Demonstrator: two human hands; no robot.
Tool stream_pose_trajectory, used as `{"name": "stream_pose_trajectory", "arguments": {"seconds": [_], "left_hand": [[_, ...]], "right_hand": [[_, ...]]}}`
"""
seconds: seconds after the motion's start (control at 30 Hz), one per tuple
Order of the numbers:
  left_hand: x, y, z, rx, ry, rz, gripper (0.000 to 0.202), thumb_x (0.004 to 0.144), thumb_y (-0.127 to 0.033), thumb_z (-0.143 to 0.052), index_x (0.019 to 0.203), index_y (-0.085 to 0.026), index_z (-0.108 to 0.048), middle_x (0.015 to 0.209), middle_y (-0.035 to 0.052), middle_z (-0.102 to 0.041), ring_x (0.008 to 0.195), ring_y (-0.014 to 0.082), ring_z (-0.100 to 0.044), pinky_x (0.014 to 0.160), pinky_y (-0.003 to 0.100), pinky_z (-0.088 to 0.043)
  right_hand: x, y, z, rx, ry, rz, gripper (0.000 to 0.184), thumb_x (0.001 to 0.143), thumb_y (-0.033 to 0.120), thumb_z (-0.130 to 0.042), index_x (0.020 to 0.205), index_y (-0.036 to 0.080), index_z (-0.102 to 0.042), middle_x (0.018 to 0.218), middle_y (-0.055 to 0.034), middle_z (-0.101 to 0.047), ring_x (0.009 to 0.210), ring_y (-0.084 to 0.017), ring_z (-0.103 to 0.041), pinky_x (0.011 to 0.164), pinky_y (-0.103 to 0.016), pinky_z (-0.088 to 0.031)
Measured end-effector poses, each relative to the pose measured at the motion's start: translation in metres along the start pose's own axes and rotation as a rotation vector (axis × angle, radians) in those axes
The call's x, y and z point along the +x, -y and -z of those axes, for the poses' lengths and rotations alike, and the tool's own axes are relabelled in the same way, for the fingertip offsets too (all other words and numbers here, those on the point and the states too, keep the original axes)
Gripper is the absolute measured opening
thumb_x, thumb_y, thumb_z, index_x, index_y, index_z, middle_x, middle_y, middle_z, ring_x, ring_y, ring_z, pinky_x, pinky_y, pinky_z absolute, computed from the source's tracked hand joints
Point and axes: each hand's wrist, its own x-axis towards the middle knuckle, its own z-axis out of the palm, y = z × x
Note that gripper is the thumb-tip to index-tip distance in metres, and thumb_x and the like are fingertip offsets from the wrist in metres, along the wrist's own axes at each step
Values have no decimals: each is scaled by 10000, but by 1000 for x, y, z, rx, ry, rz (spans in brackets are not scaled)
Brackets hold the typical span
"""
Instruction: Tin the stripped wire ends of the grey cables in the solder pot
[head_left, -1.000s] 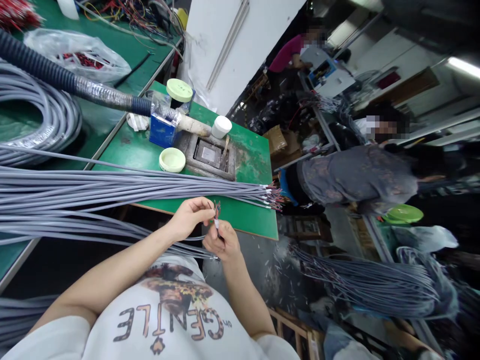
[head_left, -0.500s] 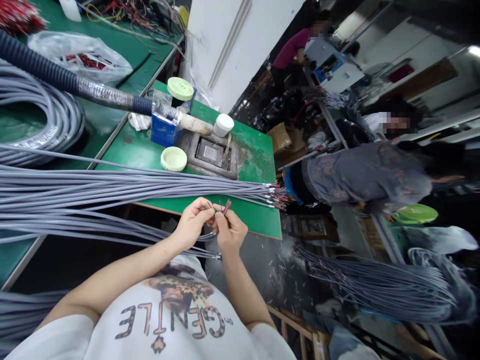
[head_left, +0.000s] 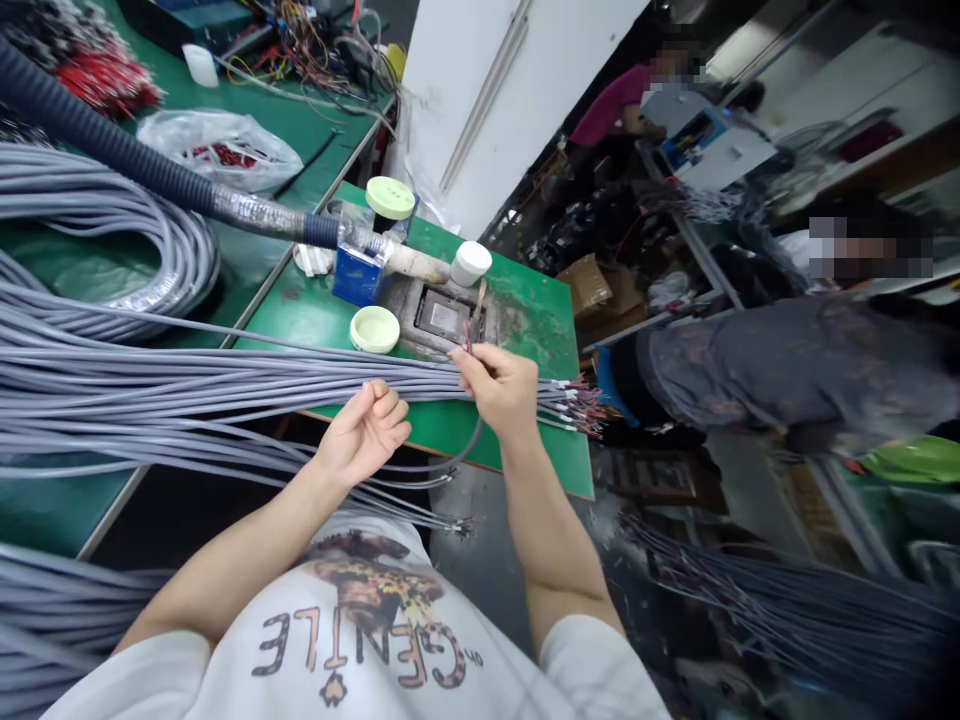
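My right hand [head_left: 504, 390] grips a grey cable [head_left: 474, 438] near its stripped end. Its thin coloured wires [head_left: 468, 335] point up beyond my fingers, close to the square solder pot [head_left: 442, 315]. The cable bends down below the hand. My left hand [head_left: 367, 432] is apart from it, palm turned up and fingers curled in, with nothing visible in them. Behind that hand a thick bundle of grey cables [head_left: 247, 378] lies across the green table, its stripped wire ends [head_left: 581, 405] at the right edge.
Around the solder pot stand a white jar [head_left: 471, 263], a pale green open lid [head_left: 375, 330], a blue box [head_left: 358, 275] and a hose [head_left: 247, 208]. A coil of grey cable [head_left: 180, 265] lies left. A co-worker [head_left: 780, 360] is at the right.
My hands have come apart. The right hand has moved up and away with the cable's wires towards the solder pot; the left has drawn back left and curled. The view has shifted.
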Motion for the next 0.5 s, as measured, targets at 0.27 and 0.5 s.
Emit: {"name": "stream_pose_trajectory", "arguments": {"seconds": [0.27, 0.5], "left_hand": [[-4, -12, -1, -63, -5, -31, 296, 913, -304, -535, 661, -177, -446, 551, -52, -315, 493, 76, -336, 467, 183, -348], [0, -17, 4, -17, -47, -50, 300, 829, -336, -658, 666, -188, -454, 568, -54, -294, 502, 84, -301, 466, 206, -315]], "right_hand": [[70, -12, -46, -170, 170, 191, 327, 810, 277, -562, 510, 171, -487, 564, 29, -418, 567, -100, -423, 571, -251, -310], [91, -18, -70, -413, 277, 140, 307, 820, 285, -549, 536, 169, -549, 603, 16, -435, 598, -114, -426, 595, -264, -295]]}}
